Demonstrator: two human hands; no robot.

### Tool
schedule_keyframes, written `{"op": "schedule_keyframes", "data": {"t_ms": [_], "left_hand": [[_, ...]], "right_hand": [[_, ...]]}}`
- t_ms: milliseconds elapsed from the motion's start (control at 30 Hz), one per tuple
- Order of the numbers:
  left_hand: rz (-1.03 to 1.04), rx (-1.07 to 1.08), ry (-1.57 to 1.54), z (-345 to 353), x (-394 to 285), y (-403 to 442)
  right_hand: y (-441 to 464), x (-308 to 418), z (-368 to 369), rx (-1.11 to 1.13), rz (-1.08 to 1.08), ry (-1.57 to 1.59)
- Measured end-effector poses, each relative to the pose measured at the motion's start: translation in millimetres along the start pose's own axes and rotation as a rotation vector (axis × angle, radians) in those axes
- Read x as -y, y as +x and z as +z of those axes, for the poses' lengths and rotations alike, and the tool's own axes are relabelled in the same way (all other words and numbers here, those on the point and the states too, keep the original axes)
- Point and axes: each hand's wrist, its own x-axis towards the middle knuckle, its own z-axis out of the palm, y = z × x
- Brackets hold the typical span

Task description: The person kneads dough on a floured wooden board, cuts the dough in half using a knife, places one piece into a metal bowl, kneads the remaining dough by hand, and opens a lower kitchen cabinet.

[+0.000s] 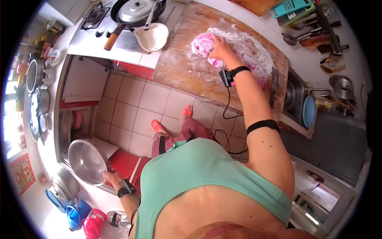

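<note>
Green top (pixel 191 163) fills the lower middle, nearest the lens. Right hand (pixel 223 49): fingers curled over the right side of pink dough (pixel 202 44), upper middle of frame; gripping or just pressing, can't tell. Left hand (pixel 113 178), lower left: fingers closed on the rim of a bowl (pixel 88 161), held tilted.

Dough looks soft, moderately heavy, likely tacky where bare, slippery where floured; would dent or tear under fingertips, so cup it broadly from the side or underneath. Bowl looks light, stiff, smooth; rim is the sensible hold.

Around the dough: wooden board (pixel 175 73), flour (pixel 258 51) to its right, knife (pixel 274 81) at the board's right edge.
</note>
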Motion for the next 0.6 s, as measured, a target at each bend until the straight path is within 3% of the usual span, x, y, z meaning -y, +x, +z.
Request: {"op": "schedule_keyframes", "data": {"t_ms": [67,133,200,267,300,333,400,467,533,600], "left_hand": [[0.024,0.071,0.138,51.3,10.3,-31.1],[0.055,-0.054,0.201,130.9,14.4,-103.2],[0.085,0.087,0.261,145.9,30.9,-94.5],[0.143,0.309,0.463,178.5,32.7,-123.9],[0.149,0.350,0.508,195.7,37.4,-130.8],[0.153,0.388,0.552,213.0,42.9,-138.7],[0.203,0.614,0.737,243.0,43.5,-160.6],[0.310,0.632,0.681,276.7,57.9,-185.9],[0.239,0.729,0.742,308.6,51.7,-211.5],[0.250,0.775,0.817,335.8,50.4,-225.9]], "right_hand": [[36.2,-28.4,-2.7,0.000,-0.021,0.018],[70.2,-52.4,-9.1,0.203,-0.028,0.205],[78.1,-64.8,-16.6,0.218,-0.003,0.228],[85.9,-84.6,-6.2,0.123,0.193,0.684],[47.9,-63.7,-33.8,0.058,0.346,0.791],[45.0,-70.4,-32.4,0.061,0.343,0.794],[46.9,-94.5,-22.4,0.384,0.355,1.279],[43.7,-107.2,4.4,0.361,0.342,1.562],[20.1,-102.7,-2.9,0.396,0.276,1.682],[-6.3,-99.2,-10.5,0.285,0.211,1.761]]}}
